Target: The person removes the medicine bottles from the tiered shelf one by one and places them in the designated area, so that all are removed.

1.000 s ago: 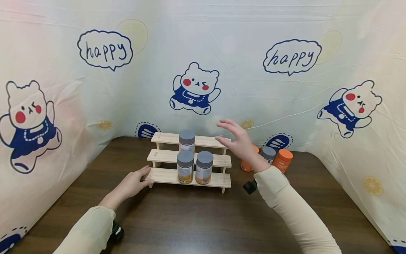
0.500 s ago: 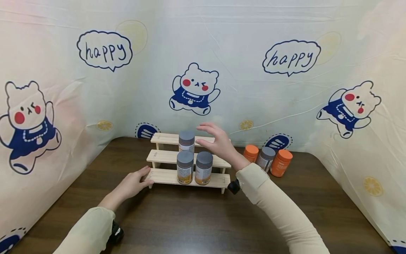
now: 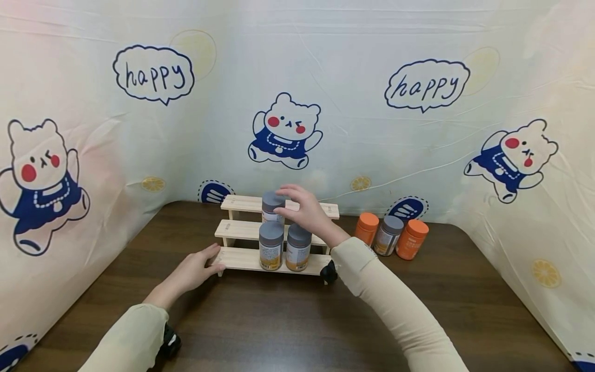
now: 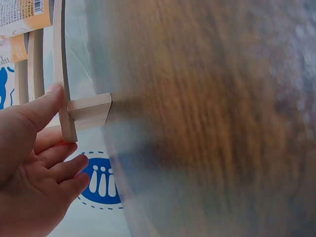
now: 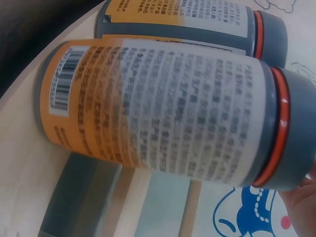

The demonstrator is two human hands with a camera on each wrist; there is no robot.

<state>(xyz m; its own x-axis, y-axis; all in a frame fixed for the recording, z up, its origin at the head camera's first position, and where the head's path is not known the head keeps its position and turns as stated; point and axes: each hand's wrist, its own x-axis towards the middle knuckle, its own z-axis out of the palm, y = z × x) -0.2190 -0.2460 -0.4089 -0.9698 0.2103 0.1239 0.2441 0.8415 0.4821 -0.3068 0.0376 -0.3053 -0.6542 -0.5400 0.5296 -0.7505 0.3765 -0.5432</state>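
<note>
A three-tier wooden display stand (image 3: pixel 228 226) carries several grey-lidded jars with white-and-orange labels. My left hand (image 3: pixel 197 266) grips the left end of its lowest shelf; in the left wrist view the thumb (image 4: pixel 47 106) lies along the board, fingers beneath. My right hand (image 3: pixel 307 209) reaches over the stand, its thumb and fingers curved round the lid of the rear jar (image 3: pixel 272 206). On the bottom tier two jars stand side by side, a left one (image 3: pixel 270 250) and a right one (image 3: pixel 297 251). One label (image 5: pixel 163 108) fills the right wrist view, hiding most of the right hand.
Right of the stand, on the dark wooden table (image 3: pixel 279 325), are an orange jar (image 3: pixel 367 227), a grey-lidded jar (image 3: pixel 388 235) and another orange jar (image 3: pixel 411 240). A cartoon-printed cloth (image 3: pixel 353 62) hangs behind and along both sides.
My right hand has moved left and slightly down, from the stand's right end to the rear jar's lid, uncovering the jars on the right. My left hand stays at the lowest shelf.
</note>
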